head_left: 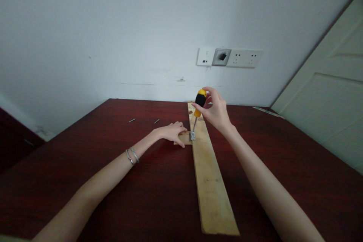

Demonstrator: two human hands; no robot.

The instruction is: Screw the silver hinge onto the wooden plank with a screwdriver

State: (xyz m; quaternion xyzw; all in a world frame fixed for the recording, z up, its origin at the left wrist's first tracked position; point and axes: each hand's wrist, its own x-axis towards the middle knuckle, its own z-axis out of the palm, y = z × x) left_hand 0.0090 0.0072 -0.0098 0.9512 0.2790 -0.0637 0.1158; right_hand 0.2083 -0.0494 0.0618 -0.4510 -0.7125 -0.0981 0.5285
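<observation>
My right hand (217, 111) grips a screwdriver (200, 99) by its yellow and black handle. The shaft slants down, its tip at a small metal hinge (193, 135). That hinge lies across the seam between a long pale wooden board (211, 181) and a short wooden piece (185, 138). My left hand (171, 132) presses on the short piece, thumb on the near side and fingers on the far side. Any screw under the tip is too small to make out.
Two small metal pieces, perhaps screws or pins, lie left on the dark red table (136, 196): one pin (132, 120) and another pin (157, 121). Behind stands a white wall with sockets (244, 58). A pale panelled door (334, 83) is at the right.
</observation>
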